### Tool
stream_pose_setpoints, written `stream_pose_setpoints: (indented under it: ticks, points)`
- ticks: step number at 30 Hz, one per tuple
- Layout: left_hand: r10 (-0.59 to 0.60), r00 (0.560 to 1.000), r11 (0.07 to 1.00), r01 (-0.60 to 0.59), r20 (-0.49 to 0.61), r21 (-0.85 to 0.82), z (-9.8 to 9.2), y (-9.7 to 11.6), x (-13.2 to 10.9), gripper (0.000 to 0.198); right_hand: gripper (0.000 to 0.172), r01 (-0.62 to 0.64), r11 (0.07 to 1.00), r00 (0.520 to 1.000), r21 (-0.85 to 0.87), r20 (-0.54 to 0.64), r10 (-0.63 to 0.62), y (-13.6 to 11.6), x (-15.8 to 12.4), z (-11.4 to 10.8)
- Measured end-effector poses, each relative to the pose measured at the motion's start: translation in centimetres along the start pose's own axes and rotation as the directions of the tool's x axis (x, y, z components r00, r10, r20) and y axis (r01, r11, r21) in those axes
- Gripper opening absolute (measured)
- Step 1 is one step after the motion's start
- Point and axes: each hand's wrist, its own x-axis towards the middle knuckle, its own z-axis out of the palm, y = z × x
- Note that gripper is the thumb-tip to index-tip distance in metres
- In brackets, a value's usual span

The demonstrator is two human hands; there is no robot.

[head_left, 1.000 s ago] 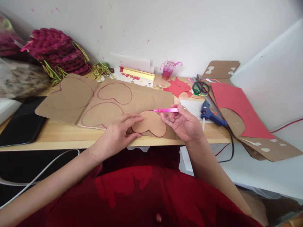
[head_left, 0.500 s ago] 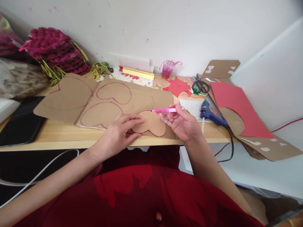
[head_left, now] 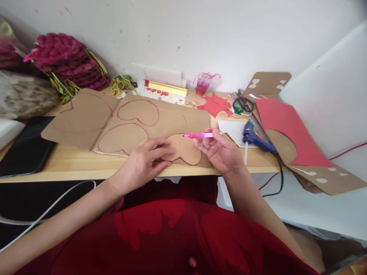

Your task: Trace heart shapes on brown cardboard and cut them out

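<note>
My right hand (head_left: pixel 220 151) is closed round a pink marker (head_left: pixel 199 135) whose tip points left over a cardboard heart template (head_left: pixel 183 149). My left hand (head_left: pixel 143 162) presses fingers on the left side of that heart template, holding it flat on a big brown cardboard sheet (head_left: pixel 169 122). The sheet bears two hearts outlined in pink (head_left: pixel 139 112). Another cardboard piece (head_left: pixel 83 116) lies to the left with a large heart outline.
A blue glue gun (head_left: pixel 252 136) with black cord lies right of my right hand. Scissors (head_left: pixel 243 104), red paper stars (head_left: pixel 215 105), a pink cup (head_left: pixel 203 84) and red-covered cardboard (head_left: pixel 286 122) sit behind. Magenta flowers (head_left: pixel 63 61) stand at the back left; a black tablet (head_left: pixel 25 149) lies left.
Almost nothing moved; my right hand with the marker dropped slightly toward the template, and my left fingers shifted a little on it.
</note>
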Motion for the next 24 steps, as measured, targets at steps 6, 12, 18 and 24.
stream_pose_setpoints:
  ticks: [6, 12, 18, 24]
  points:
    - [-0.023, 1.000, 1.000, 0.023, 0.017, -0.005, -0.2, -0.1, -0.1, 0.028, 0.019, 0.010, 1.000, 1.000, 0.010, -0.010, -0.010, 0.0, -0.1, 0.1]
    - [-0.030, 0.998, 0.999, 0.031, 0.064, -0.027, -1.0, -0.2, 0.0, 0.041, 0.015, 0.020, 1.000, 1.000, 0.022, -0.015, -0.020, 0.1, -0.1, 0.2]
    - [-0.005, 0.999, 1.000, 0.006, 0.049, -0.018, -0.8, -0.4, -0.1, 0.033, 0.016, 0.028, 0.999, 0.999, 0.019, -0.026, -0.028, 0.2, -0.2, 0.2]
    - [0.036, 0.999, 0.999, -0.036, 0.023, -0.015, -0.5, -0.4, -0.2, 0.023, 0.017, 0.025, 1.000, 0.999, -0.012, -0.045, -0.026, 0.2, -0.2, 0.4]
